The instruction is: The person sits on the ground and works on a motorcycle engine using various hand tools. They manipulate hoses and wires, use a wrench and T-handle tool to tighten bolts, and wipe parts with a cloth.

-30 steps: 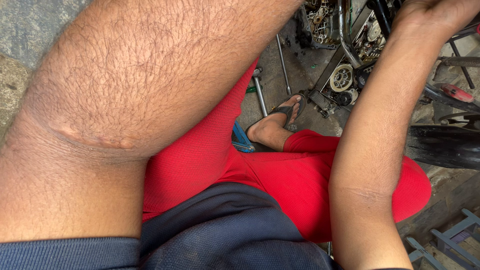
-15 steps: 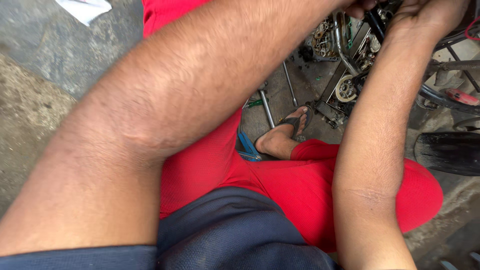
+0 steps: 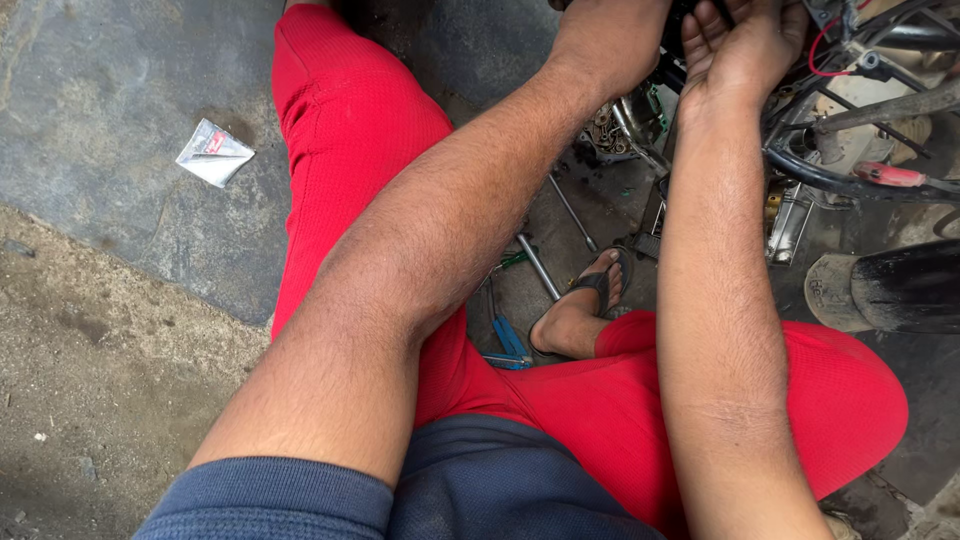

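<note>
Both your arms reach forward to the engine area of a motorcycle at the top edge of the view. Your left hand [image 3: 610,40] is seen from the back, with the fingers curled downward onto the dark engine parts [image 3: 625,125]; its fingertips are cut off by the edge, so I cannot tell if it grips something or only rests there. Your right hand [image 3: 745,45] is just beside it, palm turned toward you, with the fingers bent upward against the same dark parts. It seems half closed, but what it holds, if anything, is hidden at the edge.

To the right of your right hand there are a red wire [image 3: 825,55], black hoses [image 3: 810,170] and a grey metal tube [image 3: 890,105]. A tool with a red handle [image 3: 890,175] lies across the hoses. Lower on the right side, a black tyre [image 3: 910,285] comes into the view.

You are sitting on the floor [image 3: 120,120], which is grey concrete with a rougher, dusty part nearer to you. Your legs in red trousers [image 3: 350,110] are spread, the left one stretched forward and the right one folded, with your foot in a black sandal [image 3: 600,285] between your arms. Near this foot lie a long metal rod [image 3: 540,265] and blue-handled pliers [image 3: 505,340]. Well apart on the left, a small torn silver sachet [image 3: 213,152] lies on the floor.
</note>
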